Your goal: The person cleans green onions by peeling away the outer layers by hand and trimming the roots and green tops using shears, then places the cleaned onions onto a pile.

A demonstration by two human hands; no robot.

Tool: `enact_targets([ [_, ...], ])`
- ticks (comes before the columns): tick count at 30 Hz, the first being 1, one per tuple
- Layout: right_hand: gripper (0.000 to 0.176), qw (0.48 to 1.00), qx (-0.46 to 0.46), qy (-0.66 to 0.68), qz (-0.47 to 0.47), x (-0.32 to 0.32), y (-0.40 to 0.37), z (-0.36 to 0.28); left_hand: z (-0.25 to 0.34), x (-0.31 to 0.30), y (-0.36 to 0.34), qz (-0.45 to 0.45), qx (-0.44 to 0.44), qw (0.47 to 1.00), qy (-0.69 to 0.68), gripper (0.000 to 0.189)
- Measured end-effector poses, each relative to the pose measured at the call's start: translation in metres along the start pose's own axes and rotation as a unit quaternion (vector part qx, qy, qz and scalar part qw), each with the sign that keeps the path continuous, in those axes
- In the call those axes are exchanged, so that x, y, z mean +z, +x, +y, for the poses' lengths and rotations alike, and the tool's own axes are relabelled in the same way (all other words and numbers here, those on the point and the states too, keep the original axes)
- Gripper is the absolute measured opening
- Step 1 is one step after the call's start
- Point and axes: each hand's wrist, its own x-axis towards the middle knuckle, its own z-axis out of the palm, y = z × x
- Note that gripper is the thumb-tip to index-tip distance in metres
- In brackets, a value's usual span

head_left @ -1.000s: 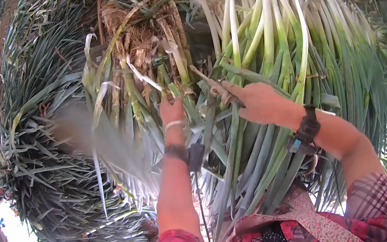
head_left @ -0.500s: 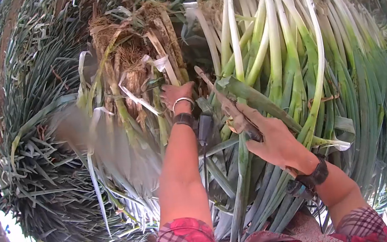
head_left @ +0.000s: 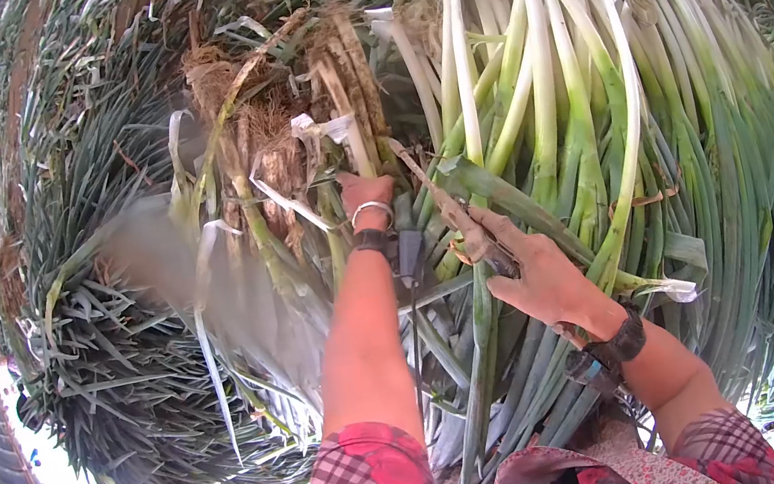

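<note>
My left hand point(head_left: 365, 191) grips a muddy, unpeeled leek stalk point(head_left: 355, 105) in a bundle with brown roots point(head_left: 266, 119) at its top. A bangle and a dark band sit on that wrist. My right hand point(head_left: 534, 274) holds a knife point(head_left: 442, 203), blade pointing up-left toward the left hand, lying across green leek leaves. A black strap circles the right wrist. Cleaned white-stemmed leeks point(head_left: 536, 66) lie in a broad heap to the right of both hands.
Long green leaf tops point(head_left: 733, 187) fan out on the right. Dark spiky leek foliage point(head_left: 87, 330) fills the left side. A blurred loose leaf strip point(head_left: 203, 291) hangs left of my left arm. Red patterned sleeves show at the bottom.
Compared with a second ago my right hand has drawn down and toward me with the knife, and my left hand has shifted slightly right on the muddy stalks. Little changed in the last half second.
</note>
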Motion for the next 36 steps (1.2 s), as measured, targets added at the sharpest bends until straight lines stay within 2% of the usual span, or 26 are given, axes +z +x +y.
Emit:
enact_targets([
  [3,0.072,1.0,-0.023,0.008,0.014,0.0,-0.001,0.005,-0.025,-0.022,0.002,-0.002,0.028,0.999,-0.035,0.077],
  [5,0.071,0.998,-0.031,0.043,0.016,-0.001,-0.002,0.011,-0.037,-0.062,-0.017,0.059,0.058,0.985,-0.149,0.063],
  [7,0.07,0.996,-0.04,0.081,0.017,-0.002,-0.002,0.011,-0.069,-0.1,-0.029,0.082,0.118,0.966,-0.216,0.062],
  [9,0.069,0.997,-0.029,0.066,0.002,-0.005,-0.004,0.008,-0.068,-0.157,-0.066,0.006,0.075,0.934,-0.35,0.058],
  [10,0.069,0.997,-0.044,0.063,0.011,-0.004,-0.004,0.01,-0.08,-0.179,-0.07,0.007,0.076,0.936,-0.344,0.058],
  [11,0.069,0.996,-0.044,0.071,0.008,-0.003,-0.004,0.009,-0.097,-0.208,-0.07,0.094,0.185,0.969,-0.136,0.054],
  [12,0.069,0.997,-0.033,0.062,0.006,-0.003,-0.004,0.007,-0.115,-0.243,-0.066,0.173,0.282,0.94,0.082,0.05],
  [13,0.069,0.998,-0.022,0.053,0.004,-0.002,-0.004,0.006,-0.134,-0.28,-0.06,0.238,0.364,0.851,0.293,0.046],
  [14,0.069,0.999,-0.017,0.049,0.0,-0.002,-0.004,0.007,-0.138,-0.314,-0.068,0.259,0.338,0.874,0.233,0.044],
  [15,0.069,0.998,-0.016,0.053,-0.003,-0.001,-0.005,0.008,-0.131,-0.357,-0.076,0.229,0.278,0.931,0.064,0.041],
  [16,0.07,0.999,-0.018,0.039,0.003,0.0,-0.004,0.008,-0.114,-0.399,-0.088,0.186,0.213,0.951,-0.122,0.039],
  [17,0.07,0.999,-0.023,0.025,0.01,0.002,-0.001,0.007,-0.098,-0.439,-0.097,0.152,0.186,0.949,-0.202,0.036],
  [18,0.07,0.999,-0.041,0.018,0.024,0.005,-0.001,0.009,-0.061,-0.466,-0.115,0.139,0.12,0.962,-0.201,0.035],
  [19,0.07,0.999,-0.039,0.019,0.022,0.005,-0.002,0.004,-0.049,-0.499,-0.108,0.105,0.124,0.966,-0.203,0.034],
  [20,0.069,1.0,-0.006,0.008,0.006,0.002,-0.003,-0.003,-0.029,-0.52,-0.108,0.054,0.09,0.969,-0.223,0.033],
  [22,0.068,1.0,0.025,-0.017,-0.006,0.003,-0.001,-0.005,-0.001,-0.521,-0.094,0.021,0.094,0.968,-0.231,0.032],
  [24,0.068,1.0,0.011,-0.025,0.004,0.01,0.0,0.003,-0.013,-0.48,-0.042,0.021,0.088,0.98,-0.18,0.048],
  [27,0.068,0.999,-0.004,-0.031,0.02,0.011,0.003,0.005,-0.068,-0.352,0.049,0.073,0.074,0.995,0.001,0.074],
  [29,0.068,0.999,-0.004,-0.027,0.021,0.012,0.004,0.002,-0.123,-0.248,0.092,0.141,0.032,0.977,0.159,0.091],
  [31,0.069,1.0,0.011,-0.014,0.009,0.012,0.001,-0.002,-0.096,-0.194,0.022,0.182,-0.015,0.975,0.126,0.097],
  [32,0.069,1.0,0.011,-0.021,0.013,0.008,0.006,-0.003,-0.078,-0.188,0.018,0.181,-0.013,0.976,0.117,0.097],
  [33,0.069,0.999,0.011,-0.028,0.014,0.008,0.006,-0.004,-0.07,-0.186,0.01,0.185,-0.048,0.969,0.158,0.101],
  [34,0.07,0.999,0.014,-0.03,0.009,0.013,0.001,-0.004,-0.073,-0.185,0.003,0.188,-0.085,0.956,0.207,0.105],
  [35,0.07,1.0,0.014,-0.026,0.008,0.015,0.0,-0.003,-0.073,-0.184,0.001,0.189,-0.085,0.955,0.211,0.105],
  [36,0.071,0.999,0.007,-0.04,0.016,0.015,0.004,0.0,-0.071,-0.183,0.001,0.258,0.087,0.938,0.217,0.104],
])
